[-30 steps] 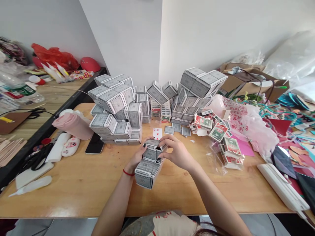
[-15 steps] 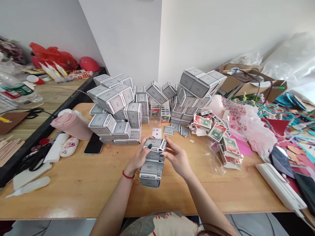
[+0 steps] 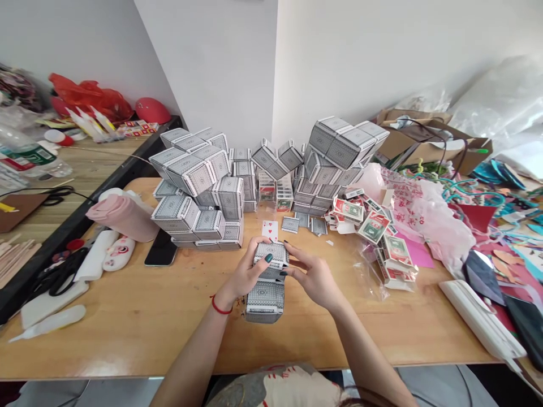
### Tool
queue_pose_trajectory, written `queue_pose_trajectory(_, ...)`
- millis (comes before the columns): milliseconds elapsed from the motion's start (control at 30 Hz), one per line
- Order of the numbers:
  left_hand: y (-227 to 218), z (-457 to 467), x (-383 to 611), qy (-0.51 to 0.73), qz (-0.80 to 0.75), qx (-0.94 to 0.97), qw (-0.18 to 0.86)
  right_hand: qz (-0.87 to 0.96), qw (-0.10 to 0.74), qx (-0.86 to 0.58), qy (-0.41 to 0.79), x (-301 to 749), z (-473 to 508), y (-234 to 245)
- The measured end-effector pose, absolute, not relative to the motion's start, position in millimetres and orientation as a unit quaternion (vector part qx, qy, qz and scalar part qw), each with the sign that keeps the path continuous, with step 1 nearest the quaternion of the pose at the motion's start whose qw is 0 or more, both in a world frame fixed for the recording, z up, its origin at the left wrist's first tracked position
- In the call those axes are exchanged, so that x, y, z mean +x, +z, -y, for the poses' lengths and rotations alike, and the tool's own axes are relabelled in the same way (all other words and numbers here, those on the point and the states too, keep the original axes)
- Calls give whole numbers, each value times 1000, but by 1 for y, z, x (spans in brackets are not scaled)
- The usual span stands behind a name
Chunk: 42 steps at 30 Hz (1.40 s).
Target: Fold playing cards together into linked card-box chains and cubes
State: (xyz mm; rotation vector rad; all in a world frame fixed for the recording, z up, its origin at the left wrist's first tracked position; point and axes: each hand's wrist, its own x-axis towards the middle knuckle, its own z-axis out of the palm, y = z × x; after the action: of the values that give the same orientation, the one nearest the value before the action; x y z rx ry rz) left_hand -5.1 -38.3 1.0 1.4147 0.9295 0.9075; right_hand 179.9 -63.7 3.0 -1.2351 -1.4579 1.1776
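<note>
While the block of folded playing cards (image 3: 265, 298) is gripped at lower centre by the left hand (image 3: 246, 274), thumb on top, its right edge is touched by the right hand (image 3: 313, 278), fingers loosely parted; corners would best be kept square by light pressure. The wooden table (image 3: 139, 328) is backed by pale walls (image 3: 360, 68).

Pretty plain room tbh: darker grey wall (image 3: 72, 39) on the left, paler wall (image 3: 394, 45) on the right, light grey wall section (image 3: 212, 62) between them. Main surface (image 3: 169, 316) is honey-coloured wood, bit of glare front left. Alongside it on the left there's a streaky wood-grain tabletop (image 3: 87, 164) with a thick black edge (image 3: 127, 171). Light's brightest toward the right.
</note>
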Motion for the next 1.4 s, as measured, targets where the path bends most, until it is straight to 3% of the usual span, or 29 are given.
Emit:
queue_pose_trajectory(167, 2, 37, -2, 403, -401, 590, 574, 561, 523, -482, 423, 168, 68, -8)
queue_pose_trajectory(667, -21, 40, -4, 395, -410, 604, 557, 602, 466, -531, 373, 162, 75, -11)
queue_pose_trajectory(1067, -14, 44, -3, 376, -411, 615, 558, 430, 528, -462, 568, 166, 68, 9)
queue_pose_trajectory(1400, -10, 49, 2, 383, -375, 608, 586, 286, 509, -387, 713, 177, 62, 1)
